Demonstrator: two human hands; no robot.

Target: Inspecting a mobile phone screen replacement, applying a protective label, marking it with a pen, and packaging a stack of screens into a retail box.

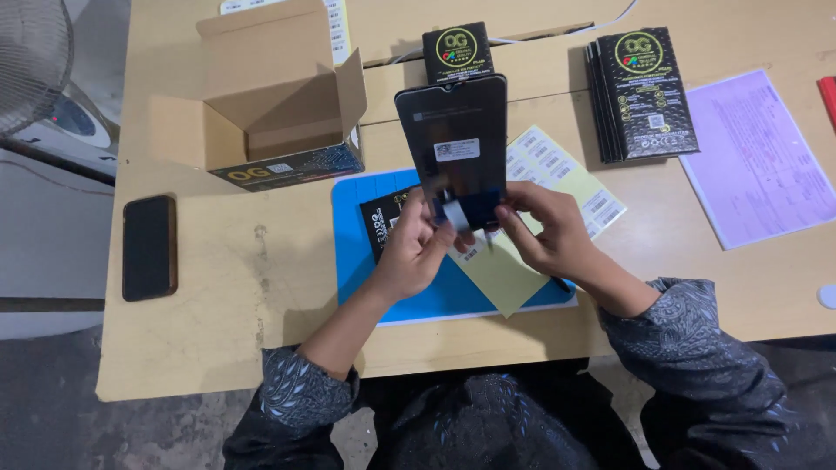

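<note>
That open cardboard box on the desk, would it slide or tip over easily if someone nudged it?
The open cardboard box probably slides at a light push: it looks empty inside and sits on smooth wood. Its raised flaps look thin and would likely bend rather than resist. It seems unlikely to tip, since it sits broad and low on the table.

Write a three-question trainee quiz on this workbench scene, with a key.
1. True or false: both hands grip the phone display panel at its lower end.
2. Which side of the blue mat holds the open cardboard box: left or right?
3. What lies flat near the table's left edge?
A. black smartphone
B. scissors
C. tape roll

Key: 1 true; 2 left; 3 A.
</note>
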